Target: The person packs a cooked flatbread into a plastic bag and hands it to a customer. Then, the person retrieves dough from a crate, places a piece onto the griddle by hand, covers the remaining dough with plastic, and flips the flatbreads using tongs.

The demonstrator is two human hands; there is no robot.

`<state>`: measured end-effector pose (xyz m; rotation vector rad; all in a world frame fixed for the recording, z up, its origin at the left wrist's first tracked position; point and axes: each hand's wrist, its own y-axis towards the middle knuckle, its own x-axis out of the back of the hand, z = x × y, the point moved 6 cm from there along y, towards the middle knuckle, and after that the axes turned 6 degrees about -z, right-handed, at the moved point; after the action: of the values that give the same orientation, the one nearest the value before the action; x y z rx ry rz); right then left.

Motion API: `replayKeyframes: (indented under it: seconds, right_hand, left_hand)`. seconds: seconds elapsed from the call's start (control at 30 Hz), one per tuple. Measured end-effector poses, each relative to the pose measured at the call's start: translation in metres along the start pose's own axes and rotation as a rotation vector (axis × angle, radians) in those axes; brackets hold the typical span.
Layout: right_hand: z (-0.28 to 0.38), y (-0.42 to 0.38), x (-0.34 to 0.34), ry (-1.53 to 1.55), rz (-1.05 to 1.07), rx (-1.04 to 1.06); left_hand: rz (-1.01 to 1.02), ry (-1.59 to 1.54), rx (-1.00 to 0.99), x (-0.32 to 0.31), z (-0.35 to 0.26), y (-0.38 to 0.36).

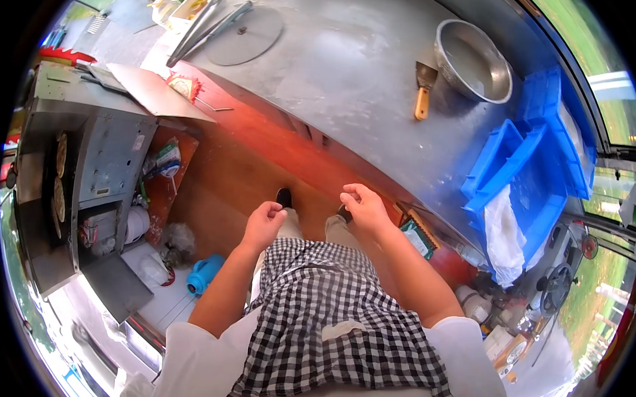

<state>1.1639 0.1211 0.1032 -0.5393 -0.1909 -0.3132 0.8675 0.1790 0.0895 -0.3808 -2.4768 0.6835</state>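
Both my hands hang in the air in front of my checked apron (322, 303), above the reddish floor. My left hand (264, 225) has its fingers curled in toward the thumb, with nothing seen in it. To its right, my right hand (365, 207) is loosely bent, a gap showing between thumb and fingers, and holds nothing. The steel worktop (355, 71) lies beyond them, touched by neither hand. On it are a scraper (424, 90) with a wooden handle, a steel bowl (473, 61) and a round metal disc (246, 34).
Blue plastic crates (520, 170) with a white cloth (505, 237) stand at the right end of the worktop. At left is a metal cabinet (110, 160) with an open lower door (118, 286). A blue jug (206, 274) sits low beside it. A fan (556, 288) is at lower right.
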Motion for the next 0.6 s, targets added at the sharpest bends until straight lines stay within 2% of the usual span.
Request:
replayKeyframes:
  seconds: [0.13, 0.17, 0.23, 0.37, 0.6]
  right_hand:
    - [-0.012, 0.045, -0.047, -0.039, 0.019, -0.042]
    - [-0.016, 0.058, -0.059, 0.039, 0.008, -0.068]
    - [-0.012, 0.075, -0.084, 0.23, -0.014, -0.168]
    - [0.007, 0.111, -0.121, 0.187, -0.096, -0.235]
    - [0.006, 0.18, -0.179, 0.305, -0.265, -0.347]
  left_hand:
    - [-0.015, 0.09, -0.045, 0.035, 0.013, 0.0]
    - [-0.02, 0.096, -0.035, 0.049, 0.004, -0.006]
    - [-0.009, 0.121, -0.094, 0.07, 0.031, 0.004]
    - [-0.013, 0.168, -0.031, 0.135, 0.053, 0.013]
    - [-0.184, 0.192, 0.085, 0.267, 0.118, 0.025]
